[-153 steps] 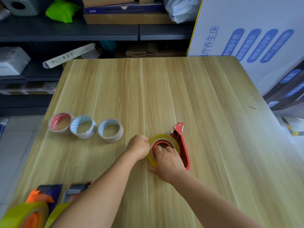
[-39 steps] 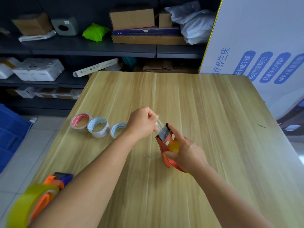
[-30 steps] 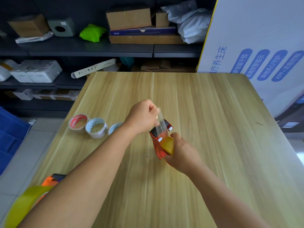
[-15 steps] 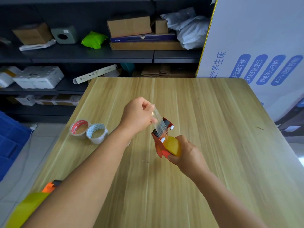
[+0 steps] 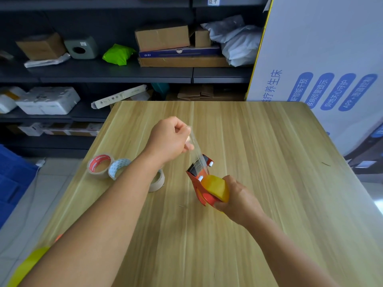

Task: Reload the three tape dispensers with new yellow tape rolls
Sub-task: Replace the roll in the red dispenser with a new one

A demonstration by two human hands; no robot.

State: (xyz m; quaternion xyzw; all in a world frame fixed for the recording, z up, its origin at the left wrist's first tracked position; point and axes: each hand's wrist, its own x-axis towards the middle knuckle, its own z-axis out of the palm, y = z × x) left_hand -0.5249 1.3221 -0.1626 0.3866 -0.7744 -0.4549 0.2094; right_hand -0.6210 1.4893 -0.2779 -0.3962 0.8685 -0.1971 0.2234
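Note:
My right hand (image 5: 238, 200) holds a red tape dispenser (image 5: 200, 179) above the wooden table (image 5: 259, 162), gripping it at the yellow tape roll (image 5: 217, 188) mounted in it. My left hand (image 5: 169, 139) pinches the free end of the tape strip (image 5: 196, 150), which stretches up and left from the dispenser's serrated blade. At the bottom left corner the edge of another yellow roll (image 5: 27, 266) shows, with a bit of orange beside it; my left forearm hides the rest.
Three used tape rolls lie at the table's left: a red-printed one (image 5: 99, 165), a blue-patterned one (image 5: 118, 167) and a pale one (image 5: 158, 181) partly behind my forearm. Dark shelves with boxes stand behind the table. A large white printed carton (image 5: 321, 69) stands at the right.
My left hand has drawn the tape end up and away, so the strip is longer. The right hand and dispenser have shifted slightly toward me and to the right.

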